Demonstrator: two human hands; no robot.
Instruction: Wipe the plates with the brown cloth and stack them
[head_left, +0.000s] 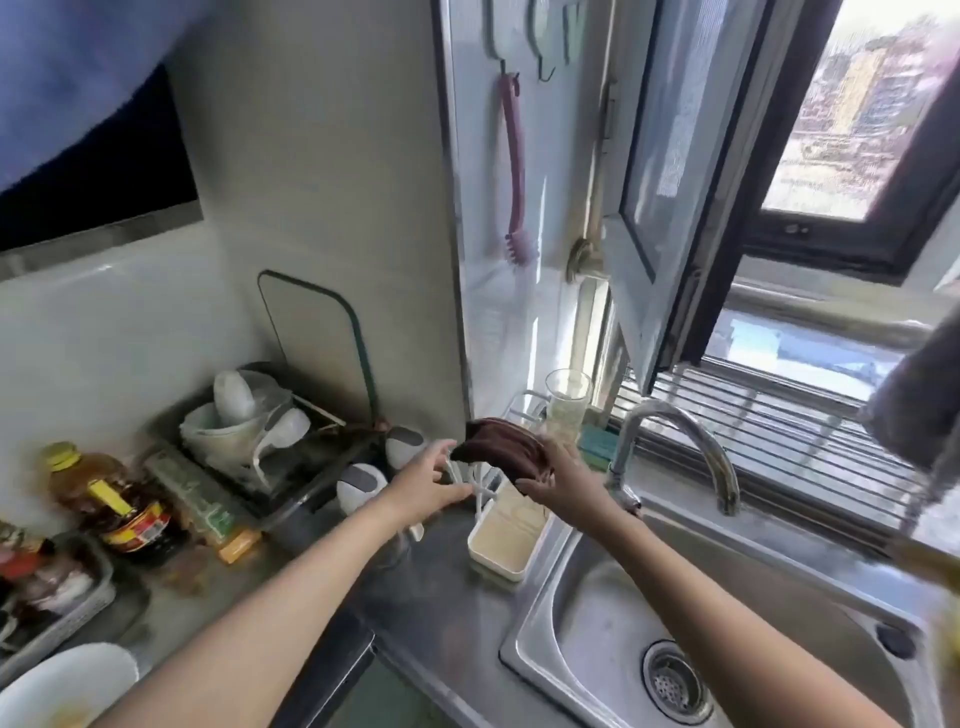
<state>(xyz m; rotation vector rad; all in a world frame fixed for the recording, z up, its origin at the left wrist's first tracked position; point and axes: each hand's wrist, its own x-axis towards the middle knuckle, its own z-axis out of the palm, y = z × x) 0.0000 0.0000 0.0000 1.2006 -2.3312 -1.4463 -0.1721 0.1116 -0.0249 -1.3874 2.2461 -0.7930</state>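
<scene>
- The right hand (558, 480) grasps the bunched brown cloth (501, 449) above the white rack (501, 535) on the desk (441, 597).
- The left hand (426, 486), at the cloth's 9 o'clock, is released, fingers spread, just beside it.
- A white plate (62, 680) sits at 7 o'clock; the sink (597, 618) at 5 o'clock.

Dark brown cloth (501, 449), white rack (501, 540), pink brush (514, 171), amber oil bottle (98, 488) with yellow cap.

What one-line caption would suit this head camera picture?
At a kitchen sink, the right hand grips a brown cloth while the open left hand reaches alongside.
</scene>
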